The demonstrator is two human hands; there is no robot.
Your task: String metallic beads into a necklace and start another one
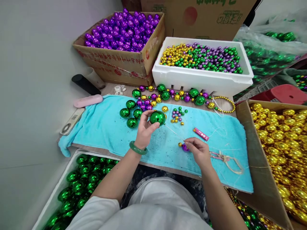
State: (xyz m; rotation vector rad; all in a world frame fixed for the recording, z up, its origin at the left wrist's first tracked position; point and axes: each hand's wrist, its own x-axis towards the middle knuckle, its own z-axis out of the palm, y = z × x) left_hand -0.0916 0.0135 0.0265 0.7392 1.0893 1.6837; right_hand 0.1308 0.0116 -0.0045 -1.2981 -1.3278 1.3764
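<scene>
Above the blue towel [107,127], my left hand [145,131] is closed round a large shiny green ball [157,118]. A thin needle [171,129] runs from the ball's right side toward my right hand [197,149], whose fingertips pinch its other end. Just below those fingertips, a purple ball [184,147] and a small gold bead [180,144] rest near the towel. Several loose green balls [131,122] lie left of my left hand, beside a cluster of purple balls [144,103]. Small mixed beads [177,114] sit on the towel between my hands, farther back.
A finished-looking strand [177,96] lies along the back. Behind it stand a carton of purple balls [107,60] and a white foam box [201,78]. Scissors [219,156] and a pink packet [200,134] lie right. Boxes of gold [261,159] and green balls [81,182] flank me.
</scene>
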